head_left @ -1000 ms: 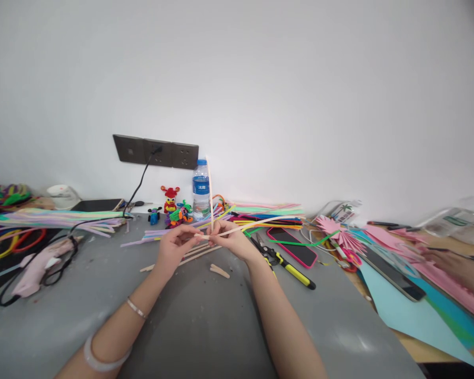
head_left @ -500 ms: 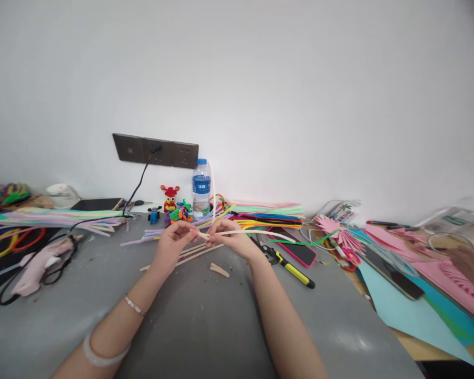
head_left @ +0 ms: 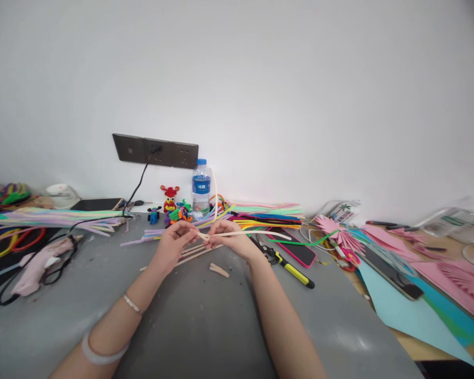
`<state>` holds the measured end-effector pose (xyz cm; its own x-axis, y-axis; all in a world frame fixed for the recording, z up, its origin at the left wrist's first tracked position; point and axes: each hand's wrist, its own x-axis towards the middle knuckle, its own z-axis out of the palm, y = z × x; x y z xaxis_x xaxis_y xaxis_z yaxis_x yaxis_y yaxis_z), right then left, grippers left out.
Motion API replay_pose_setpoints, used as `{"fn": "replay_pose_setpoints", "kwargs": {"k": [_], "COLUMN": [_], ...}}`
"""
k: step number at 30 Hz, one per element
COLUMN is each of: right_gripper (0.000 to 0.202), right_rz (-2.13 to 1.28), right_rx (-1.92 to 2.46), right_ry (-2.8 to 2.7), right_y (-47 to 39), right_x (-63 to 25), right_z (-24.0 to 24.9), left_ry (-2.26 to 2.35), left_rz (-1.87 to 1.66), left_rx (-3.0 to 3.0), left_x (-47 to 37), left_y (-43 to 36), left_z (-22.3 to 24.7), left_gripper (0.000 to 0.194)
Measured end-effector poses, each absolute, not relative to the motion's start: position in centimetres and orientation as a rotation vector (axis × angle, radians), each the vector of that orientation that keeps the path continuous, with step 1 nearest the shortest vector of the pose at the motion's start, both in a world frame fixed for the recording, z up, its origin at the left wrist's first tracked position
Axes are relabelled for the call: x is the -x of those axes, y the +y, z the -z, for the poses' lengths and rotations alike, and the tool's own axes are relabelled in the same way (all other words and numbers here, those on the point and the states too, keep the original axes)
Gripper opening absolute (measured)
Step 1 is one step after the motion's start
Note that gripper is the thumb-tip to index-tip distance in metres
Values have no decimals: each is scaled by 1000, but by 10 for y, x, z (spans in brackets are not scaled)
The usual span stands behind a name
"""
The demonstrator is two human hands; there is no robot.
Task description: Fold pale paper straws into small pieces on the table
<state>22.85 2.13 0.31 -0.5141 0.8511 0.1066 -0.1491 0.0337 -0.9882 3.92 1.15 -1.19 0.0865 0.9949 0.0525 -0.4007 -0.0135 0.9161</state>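
Observation:
Cream pipe cleaners (head_left: 256,233) are pinched between my two hands over the grey table. My left hand (head_left: 177,241) is closed on their joined end, thumb against fingers. Close beside it, my right hand (head_left: 229,239) grips the same piece, fingers curled. One long strand runs out to the right past the right hand, and another stands up in front of the water bottle (head_left: 201,190). Several straight cream pipe cleaners (head_left: 197,255) lie on the table under the hands. Nearer me rests a short folded cream piece (head_left: 219,270). The fingers partly hide where the strands meet.
Yellow-black pliers (head_left: 290,268) and a pink-edged phone (head_left: 296,250) lie right of my hands. A pink glue gun (head_left: 39,266) with its black cable sits left. Small figures (head_left: 169,199) and coloured pipe cleaners (head_left: 266,218) line the back. Coloured paper (head_left: 411,321) covers the right side.
The strand standing up has swung slightly right and lower, and the strand at right has drawn in a little. Another person's hand at the far right has left the view.

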Motion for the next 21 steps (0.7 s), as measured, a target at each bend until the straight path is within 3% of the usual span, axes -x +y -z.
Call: {"fn": "replay_pose_setpoints", "kwargs": {"k": [21], "right_gripper": [18], "right_rz": [-1555], "right_rx": [675], "right_ry": [-1563], "right_y": [21], "right_x": [-228], "right_z": [-3], "left_ry": [822], "left_rz": [-1351], "left_rx": [-997], "left_x": [-39], "left_y": [10], "left_z": [11], "left_gripper": [27]}}
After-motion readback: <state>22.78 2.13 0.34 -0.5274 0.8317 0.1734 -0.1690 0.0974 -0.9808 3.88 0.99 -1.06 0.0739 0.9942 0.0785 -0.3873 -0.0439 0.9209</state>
